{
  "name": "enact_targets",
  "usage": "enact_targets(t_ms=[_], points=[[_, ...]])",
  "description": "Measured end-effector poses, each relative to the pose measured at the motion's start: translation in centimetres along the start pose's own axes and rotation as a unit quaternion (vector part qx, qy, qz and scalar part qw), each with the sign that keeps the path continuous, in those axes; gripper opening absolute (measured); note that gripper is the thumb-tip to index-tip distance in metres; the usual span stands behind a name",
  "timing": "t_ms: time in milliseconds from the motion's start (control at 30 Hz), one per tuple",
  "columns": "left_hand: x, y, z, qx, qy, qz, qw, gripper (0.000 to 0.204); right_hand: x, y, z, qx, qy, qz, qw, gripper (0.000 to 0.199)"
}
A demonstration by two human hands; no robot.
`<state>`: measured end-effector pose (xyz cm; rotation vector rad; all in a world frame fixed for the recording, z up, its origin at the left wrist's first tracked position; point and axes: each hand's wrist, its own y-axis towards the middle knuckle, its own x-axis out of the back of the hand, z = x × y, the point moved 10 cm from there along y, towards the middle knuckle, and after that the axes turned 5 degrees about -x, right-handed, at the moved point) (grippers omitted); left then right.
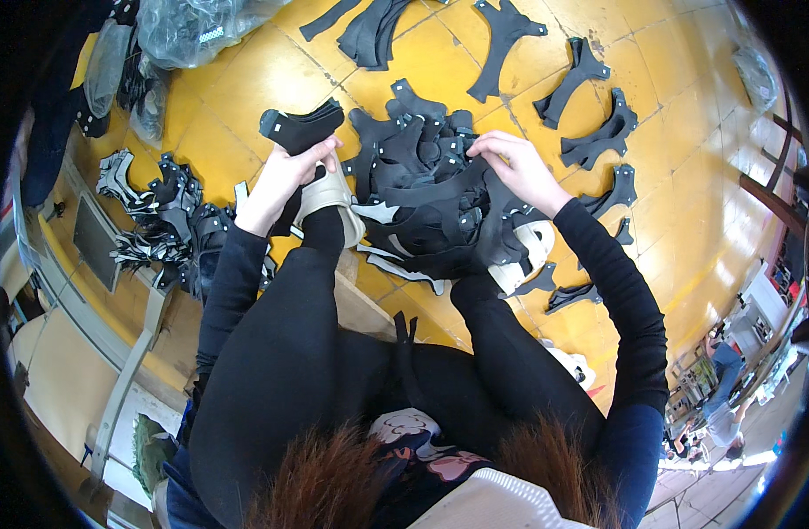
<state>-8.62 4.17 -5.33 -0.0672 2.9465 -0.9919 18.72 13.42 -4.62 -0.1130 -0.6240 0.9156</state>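
My left hand (285, 179) is closed around a stack of black cut fabric pieces (304, 126), curved like shoe-upper parts and marked with small white tags. It is raised above my left shoe (327, 199). My right hand (517, 167) reaches over the right side of a heaped pile of similar black pieces (422, 181) on the floor between my feet. Its thumb and fingers come together at the edge of a dark piece in that pile; the exact grip is partly hidden. Some pieces in the pile show white or grey edges.
Small stacks of black pieces (596, 137) lie in an arc on the yellow tiled floor (272, 70). Another heap (180, 212) sits at my left, beside a metal frame (140, 344). A clear plastic bag (202, 33) lies at the far left. People (726, 419) are at the far right.
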Motion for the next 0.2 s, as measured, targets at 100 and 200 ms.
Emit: enact_targets(t_ms=[100, 200], points=[[-0.3, -0.1, 0.0, -0.006, 0.023, 0.011, 1.0, 0.02, -0.3, 0.8, 0.4, -0.008, 0.015, -0.018, 1.0, 0.015], [-0.1, 0.3, 1.0, 0.003, 0.011, 0.005, 1.0, 0.025, -1.2, 1.6, 0.1, -0.044, 0.013, -0.016, 0.999, 0.017]])
